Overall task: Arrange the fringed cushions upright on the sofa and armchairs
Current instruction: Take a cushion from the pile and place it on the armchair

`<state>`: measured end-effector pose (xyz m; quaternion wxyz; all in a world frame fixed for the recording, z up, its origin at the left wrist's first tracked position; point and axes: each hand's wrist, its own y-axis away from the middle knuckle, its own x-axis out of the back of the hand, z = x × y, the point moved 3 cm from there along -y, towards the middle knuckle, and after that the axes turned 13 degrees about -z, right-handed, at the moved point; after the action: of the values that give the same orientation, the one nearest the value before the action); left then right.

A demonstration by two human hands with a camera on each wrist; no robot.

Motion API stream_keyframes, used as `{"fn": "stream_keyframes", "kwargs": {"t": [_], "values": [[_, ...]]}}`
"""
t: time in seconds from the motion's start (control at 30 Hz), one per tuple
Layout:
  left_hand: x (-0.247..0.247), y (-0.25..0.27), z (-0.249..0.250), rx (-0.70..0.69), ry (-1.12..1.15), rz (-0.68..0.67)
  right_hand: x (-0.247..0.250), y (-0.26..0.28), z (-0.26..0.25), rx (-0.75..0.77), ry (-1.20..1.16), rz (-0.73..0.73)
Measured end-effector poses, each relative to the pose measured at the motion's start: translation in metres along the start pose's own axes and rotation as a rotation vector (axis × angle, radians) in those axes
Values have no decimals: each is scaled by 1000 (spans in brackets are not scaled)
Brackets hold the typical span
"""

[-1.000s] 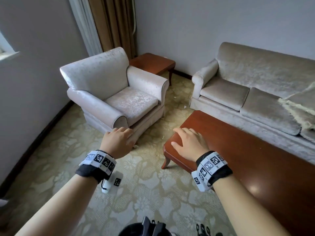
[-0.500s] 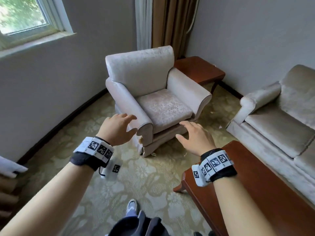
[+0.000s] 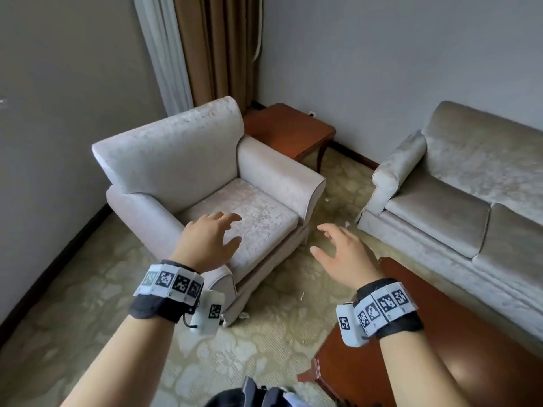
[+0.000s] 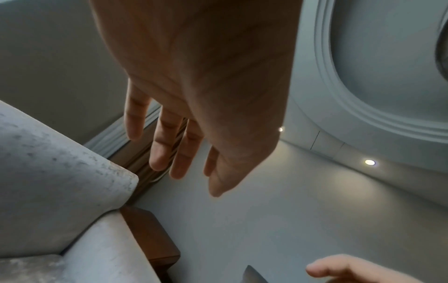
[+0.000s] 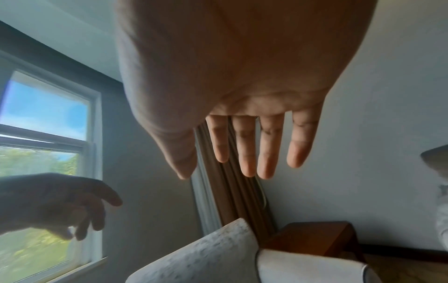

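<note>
A pale velvet armchair (image 3: 176, 160) stands ahead in the corner with a bare seat. A grey-beige sofa (image 3: 470, 160) runs along the right wall; its two visible seat cushions are bare. No fringed cushion shows in any current view. My left hand (image 3: 217, 239) hovers over the armchair's near arm and seat front, fingers spread and relaxed, holding nothing. My right hand (image 3: 338, 248) hangs open over the carpet between armchair and sofa, also empty. The wrist views show the left hand (image 4: 184, 153) and the right hand (image 5: 242, 153) with straight fingers and nothing in them.
A dark wooden side table (image 3: 291, 130) fills the corner between armchair and sofa. A wooden coffee table (image 3: 411, 348) lies at the lower right, close to my right forearm. Curtains (image 3: 214, 48) hang behind the armchair. Patterned carpet (image 3: 88, 304) covers the floor.
The view swung left toward the window, then back right and nearer the armchair. Both hands stayed empty; the fringed cushion seen on the sofa's right end a second ago is out of frame.
</note>
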<state>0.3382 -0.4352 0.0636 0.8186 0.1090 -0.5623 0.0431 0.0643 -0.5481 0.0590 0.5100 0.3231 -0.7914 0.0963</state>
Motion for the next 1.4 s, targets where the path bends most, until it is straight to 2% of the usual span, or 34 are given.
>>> {"fn": "stream_keyframes", "kwargs": {"t": [0.17, 0.3, 0.47, 0.67, 0.83, 1.13, 1.23, 1.4], "values": [[-1, -97, 4, -36, 22, 37, 28, -76, 45, -24, -59, 57], [10, -170, 5, 4, 37, 48, 54, -151, 73, 12, -139, 80], [31, -251, 9, 35, -16, 49, 84, -234, 104, 6, -118, 32], [26, -343, 37, 38, 5, -13, 123, -298, 156, 2, -81, -13], [8, -463, 99, -83, 27, -116, 172, -339, 232, -96, -97, 36], [-27, -690, 276, -523, 138, -300, 284, -361, 371, -434, -25, 230], [-36, -743, 332, -619, 84, -352, 313, -365, 412, -515, -31, 270], [-48, -815, 401, -694, 53, -408, 348, -386, 480, -613, -87, 288]]}}
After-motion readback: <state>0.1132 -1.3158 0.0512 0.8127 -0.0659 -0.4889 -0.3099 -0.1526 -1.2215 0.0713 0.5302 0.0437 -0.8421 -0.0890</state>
